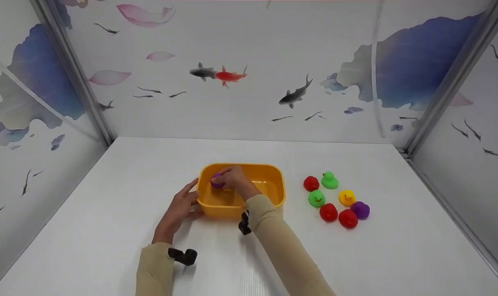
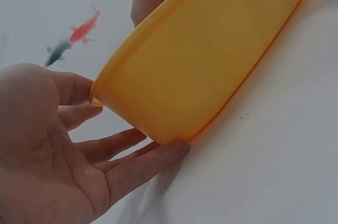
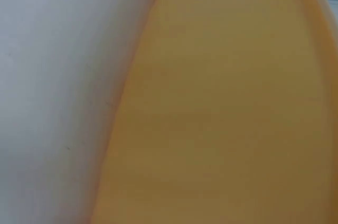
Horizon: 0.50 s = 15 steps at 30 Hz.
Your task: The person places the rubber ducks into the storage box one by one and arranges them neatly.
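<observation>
A yellow plastic basin (image 1: 249, 168) stands on the white table. Inside it, near the left wall, my right hand (image 1: 238, 181) holds a purple rubber duck (image 1: 217, 181) with thumb and fingers; the duck's underside is hidden from me. My left hand (image 1: 182, 204) touches the basin's left end from outside. In the left wrist view, the fairly straight fingers of the left hand (image 2: 79, 150) rest along the rim and lower wall of the basin (image 2: 200, 49). Only the basin's outer wall (image 3: 222, 102) fills the right wrist view, with the right hand out of sight.
Right of the basin lies a loose group of rubber ducks: red (image 1: 311, 183), green (image 1: 330, 180), yellow (image 1: 347, 197) and purple (image 1: 360, 210) ones. Printed panels (image 1: 240, 115) with metal corner posts (image 1: 74, 70) enclose the table (image 1: 380, 255) at the back and sides.
</observation>
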{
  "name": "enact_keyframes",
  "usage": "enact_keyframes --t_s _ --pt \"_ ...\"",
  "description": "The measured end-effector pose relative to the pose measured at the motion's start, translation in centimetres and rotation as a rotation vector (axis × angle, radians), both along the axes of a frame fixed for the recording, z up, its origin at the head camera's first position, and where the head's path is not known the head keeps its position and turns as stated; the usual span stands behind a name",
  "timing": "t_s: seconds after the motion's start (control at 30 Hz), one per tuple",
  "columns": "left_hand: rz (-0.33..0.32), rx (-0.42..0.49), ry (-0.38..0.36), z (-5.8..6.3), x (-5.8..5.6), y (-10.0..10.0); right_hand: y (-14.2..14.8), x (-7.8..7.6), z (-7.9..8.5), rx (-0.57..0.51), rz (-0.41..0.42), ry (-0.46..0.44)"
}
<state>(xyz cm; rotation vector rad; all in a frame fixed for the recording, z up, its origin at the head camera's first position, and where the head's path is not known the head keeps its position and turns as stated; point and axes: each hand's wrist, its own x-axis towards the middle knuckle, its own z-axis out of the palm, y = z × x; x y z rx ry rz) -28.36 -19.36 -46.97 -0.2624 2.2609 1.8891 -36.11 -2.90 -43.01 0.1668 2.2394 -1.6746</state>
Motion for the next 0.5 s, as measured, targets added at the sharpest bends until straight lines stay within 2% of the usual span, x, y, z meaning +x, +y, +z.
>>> enact_keyframes --t_s 0.2,0.4,0.5 --pt "0.0 0.0 -0.012 0.0 -0.1 0.0 -0.1 0.0 -0.3 0.046 -0.005 0.0" --pt "0.004 -0.002 -0.016 0.0 -0.1 0.0 -0.2 -1.1 -1.2 0.09 0.013 -0.007" --pt "0.005 -0.002 -0.024 -0.1 -0.1 0.0 -0.1 -1.1 -1.1 0.111 0.032 -0.009"
